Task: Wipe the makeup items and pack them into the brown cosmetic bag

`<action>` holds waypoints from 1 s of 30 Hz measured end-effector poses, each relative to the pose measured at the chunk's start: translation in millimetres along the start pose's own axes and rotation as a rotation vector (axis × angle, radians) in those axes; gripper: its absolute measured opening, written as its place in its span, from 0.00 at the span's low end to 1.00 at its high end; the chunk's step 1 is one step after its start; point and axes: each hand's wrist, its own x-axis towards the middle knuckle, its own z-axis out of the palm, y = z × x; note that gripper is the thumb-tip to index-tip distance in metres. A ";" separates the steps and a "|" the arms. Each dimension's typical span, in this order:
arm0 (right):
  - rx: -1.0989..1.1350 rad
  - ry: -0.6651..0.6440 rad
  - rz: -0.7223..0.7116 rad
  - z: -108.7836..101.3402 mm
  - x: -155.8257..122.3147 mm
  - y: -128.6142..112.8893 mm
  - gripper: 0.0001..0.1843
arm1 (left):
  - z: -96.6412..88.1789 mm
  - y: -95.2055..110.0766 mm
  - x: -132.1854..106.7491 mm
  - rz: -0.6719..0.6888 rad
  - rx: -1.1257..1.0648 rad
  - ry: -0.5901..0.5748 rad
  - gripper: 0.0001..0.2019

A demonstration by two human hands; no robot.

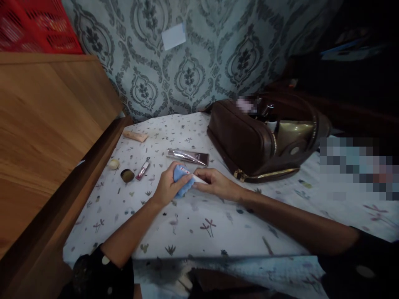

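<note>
both forearms reach in from the near edge and meet. the left hand (168, 185) curls closed around a blue cloth (183, 182). the right hand (215, 182) pinches a slim white tube (199, 179), which runs left to right with its left end in the cloth. these rest on a printed sheet (193, 224). a brown bag (246, 141) sits far right, before a patterned wall (193, 74).

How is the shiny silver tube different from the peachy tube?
The silver tube is shiny, with a dark cap; the peach tube is dull and one colour. The silver tube looks longer. It lies by the brown bag; the peach tube lies near the wooden board. Both lie flat on the patterned sheet.
</note>
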 end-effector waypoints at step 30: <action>0.035 0.324 -0.035 -2.7 -3.6 -0.3 0.20 | -5.4 -0.7 1.4 -0.020 -0.109 -0.008 0.19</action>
